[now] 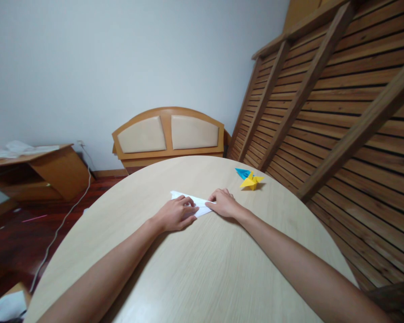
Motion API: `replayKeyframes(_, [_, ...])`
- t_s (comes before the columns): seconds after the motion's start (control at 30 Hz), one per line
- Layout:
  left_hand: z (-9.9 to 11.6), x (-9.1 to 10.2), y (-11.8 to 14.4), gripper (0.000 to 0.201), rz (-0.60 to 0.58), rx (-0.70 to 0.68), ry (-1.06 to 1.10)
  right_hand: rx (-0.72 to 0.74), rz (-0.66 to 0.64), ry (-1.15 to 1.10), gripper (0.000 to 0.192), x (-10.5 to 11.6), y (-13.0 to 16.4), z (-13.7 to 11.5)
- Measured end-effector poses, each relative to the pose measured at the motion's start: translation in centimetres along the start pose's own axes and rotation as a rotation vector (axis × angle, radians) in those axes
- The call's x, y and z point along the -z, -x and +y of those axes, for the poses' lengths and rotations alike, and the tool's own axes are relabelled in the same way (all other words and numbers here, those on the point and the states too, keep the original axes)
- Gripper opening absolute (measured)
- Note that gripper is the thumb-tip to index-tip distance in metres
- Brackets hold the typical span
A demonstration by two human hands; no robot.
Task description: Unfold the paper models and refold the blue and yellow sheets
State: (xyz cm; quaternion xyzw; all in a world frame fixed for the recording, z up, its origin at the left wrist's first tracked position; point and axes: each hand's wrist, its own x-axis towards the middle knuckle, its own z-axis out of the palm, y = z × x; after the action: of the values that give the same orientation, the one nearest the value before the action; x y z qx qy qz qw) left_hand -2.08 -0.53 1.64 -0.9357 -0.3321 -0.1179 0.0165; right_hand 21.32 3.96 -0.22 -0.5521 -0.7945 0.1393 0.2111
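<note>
A folded white paper (188, 198) lies flat on the round light-wood table (202, 269). My left hand (176, 214) rests palm down on its near left part, fingers pressing the sheet. My right hand (222, 202) presses on the paper's right end with curled fingers. The paper's pointed far-left tip sticks out beyond my left hand. Past my right hand, a yellow folded paper figure (252, 181) and a blue one (243, 172) sit side by side on the table.
A slatted wooden frame (340, 103) leans along the right side of the table. A wooden headboard with beige panels (168, 133) stands against the wall behind. A low wooden cabinet (37, 170) and a white cable (63, 220) are at left.
</note>
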Motion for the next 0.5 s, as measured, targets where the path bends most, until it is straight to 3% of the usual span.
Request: replayKeyframes(0.5, [0.08, -0.65, -0.3, 0.031, 0.047, 0.09, -0.096, 0.236, 0.056, -0.184, 0.009, -0.37, 0.28, 0.22])
